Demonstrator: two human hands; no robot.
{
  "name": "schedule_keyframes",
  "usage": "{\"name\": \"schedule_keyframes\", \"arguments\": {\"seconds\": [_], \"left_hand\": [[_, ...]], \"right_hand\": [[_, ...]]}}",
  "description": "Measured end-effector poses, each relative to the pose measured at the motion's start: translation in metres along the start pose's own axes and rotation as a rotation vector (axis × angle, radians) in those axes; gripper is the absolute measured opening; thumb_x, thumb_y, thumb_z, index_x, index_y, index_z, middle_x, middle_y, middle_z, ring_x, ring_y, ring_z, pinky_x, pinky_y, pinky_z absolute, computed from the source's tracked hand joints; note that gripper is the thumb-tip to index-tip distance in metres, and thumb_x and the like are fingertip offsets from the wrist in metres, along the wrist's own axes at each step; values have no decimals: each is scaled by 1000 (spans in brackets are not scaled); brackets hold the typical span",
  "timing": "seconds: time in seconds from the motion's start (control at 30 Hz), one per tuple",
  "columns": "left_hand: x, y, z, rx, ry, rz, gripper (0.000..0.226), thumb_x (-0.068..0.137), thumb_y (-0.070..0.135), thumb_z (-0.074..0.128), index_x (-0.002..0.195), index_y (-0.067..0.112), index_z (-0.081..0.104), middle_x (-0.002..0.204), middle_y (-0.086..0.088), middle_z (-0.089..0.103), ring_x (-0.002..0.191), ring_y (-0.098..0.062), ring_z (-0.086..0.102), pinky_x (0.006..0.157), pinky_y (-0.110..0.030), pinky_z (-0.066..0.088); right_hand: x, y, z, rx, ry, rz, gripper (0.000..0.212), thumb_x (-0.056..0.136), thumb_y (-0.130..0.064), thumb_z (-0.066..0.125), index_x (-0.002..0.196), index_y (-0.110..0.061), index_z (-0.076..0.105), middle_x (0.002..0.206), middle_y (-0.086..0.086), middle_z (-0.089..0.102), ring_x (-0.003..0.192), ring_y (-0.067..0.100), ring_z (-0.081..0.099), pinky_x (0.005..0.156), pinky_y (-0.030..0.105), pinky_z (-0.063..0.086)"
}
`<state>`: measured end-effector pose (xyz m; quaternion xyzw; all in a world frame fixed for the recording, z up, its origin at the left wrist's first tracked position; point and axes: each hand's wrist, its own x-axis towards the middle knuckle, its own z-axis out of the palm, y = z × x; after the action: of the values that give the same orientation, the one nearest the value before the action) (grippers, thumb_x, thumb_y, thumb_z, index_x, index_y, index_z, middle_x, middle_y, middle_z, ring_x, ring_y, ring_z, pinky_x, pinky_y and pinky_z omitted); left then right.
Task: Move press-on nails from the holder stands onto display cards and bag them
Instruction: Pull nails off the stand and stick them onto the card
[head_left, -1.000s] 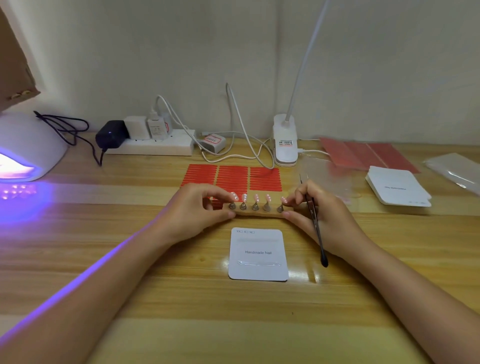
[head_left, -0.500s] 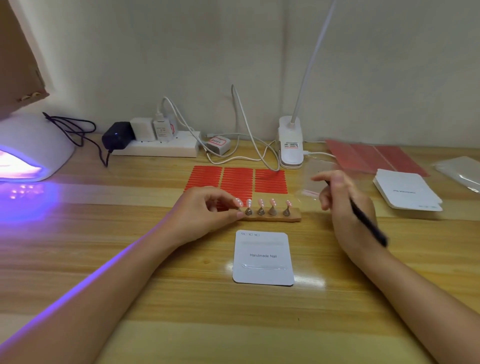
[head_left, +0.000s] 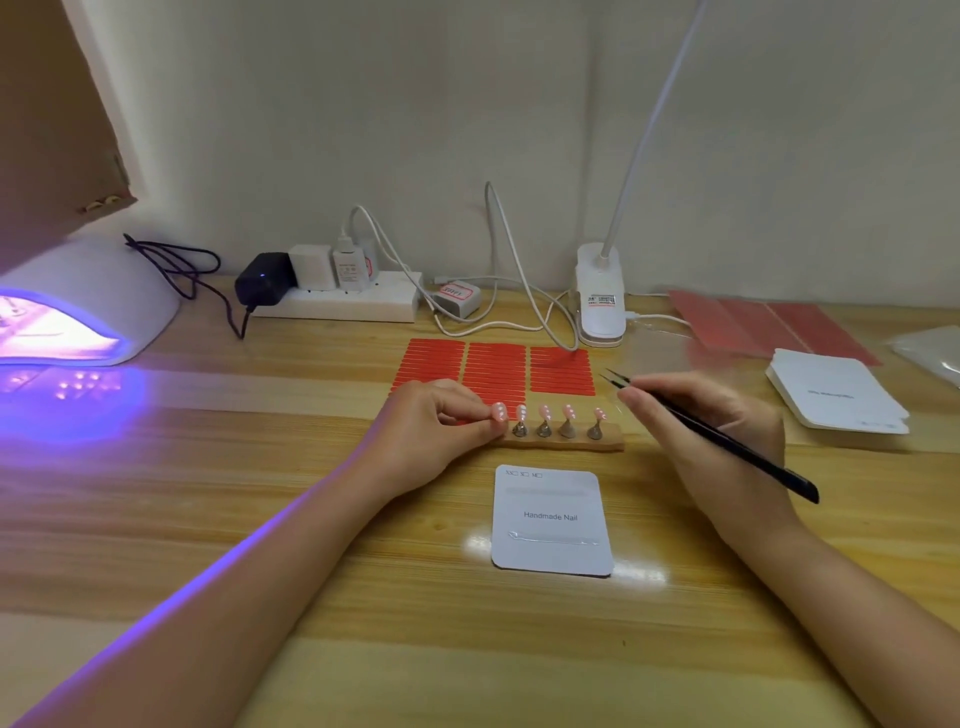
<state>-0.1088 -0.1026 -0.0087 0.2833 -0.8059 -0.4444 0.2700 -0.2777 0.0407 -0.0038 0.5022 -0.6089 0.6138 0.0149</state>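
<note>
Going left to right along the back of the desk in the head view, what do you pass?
UV nail lamp → black adapter → white power strip → clip lamp base → pink sheets → clear bags.

Soft, even room light; violet glow spills from the nail lamp (head_left: 78, 312) across the table (head_left: 208, 493); wide-angle bending and slight softness at edges.

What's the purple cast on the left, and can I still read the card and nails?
Head view: the lit curing lamp spills violet across the table and left forearm; white glare flanks the display card, whose print stays legible; nails show clearly; frame edges bend from the wide angle.
</note>
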Motion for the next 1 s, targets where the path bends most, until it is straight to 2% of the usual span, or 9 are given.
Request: {"name": "schedule_keyframes", "arguments": {"seconds": [0.13,0.17,0.27,0.43,0.67,0.77,1.0], "left_hand": [[0,0,-1,0,-10,1,17,77,18,73,70,34,72,80,15,62,72,10,57,68,-4,42],[0,-1,-1,1,-11,2,18,77,18,73,70,34,72,80,15,62,72,11,56,67,-3,41],[0,-1,-1,-6,-9,1,19,77,17,74,69,35,71,79,15,62,71,11,56,65,-3,40],[0,-2,-1,-11,-13,26,21,77,14,73,72,35,71,78,15,62,71,10,57,69,-5,42],[2,-3,-1,-7,-10,31,24,76,14,74,70,37,70,78,15,62,72,10,57,70,-6,44],[2,-3,-1,-10,-6,32,26,76,14,74,67,39,70,77,15,62,72,10,57,70,-7,45],[2,-5,-1,1,-12,43,23,76,14,74,69,36,70,76,16,62,73,9,58,73,-9,47]], "right_hand": [[-2,-2,6,-113,6,-204,15,77,-27,71,88,-20,65,79,-16,62,74,-7,60,70,7,46],[-3,-3,9,-142,0,-280,17,78,-27,73,87,-16,65,78,-14,62,73,-4,60,70,9,47],[-3,-2,20,-267,-54,-508,19,78,-28,69,76,-9,69,72,-5,66,65,8,59,68,29,48],[7,3,36,-366,-183,-779,21,81,-25,70,67,-9,69,66,-3,67,60,15,57,63,33,40],[8,10,40,-423,-189,-877,26,84,-25,67,63,-11,68,66,-4,67,59,18,59,65,32,40],[9,11,39,-457,-204,-894,25,85,-23,66,64,-10,68,66,-3,67,59,20,60,64,35,40],[12,5,42,-485,-205,-962,23,85,-19,61,68,-8,72,64,-1,67,54,19,61,58,32,41]]}}
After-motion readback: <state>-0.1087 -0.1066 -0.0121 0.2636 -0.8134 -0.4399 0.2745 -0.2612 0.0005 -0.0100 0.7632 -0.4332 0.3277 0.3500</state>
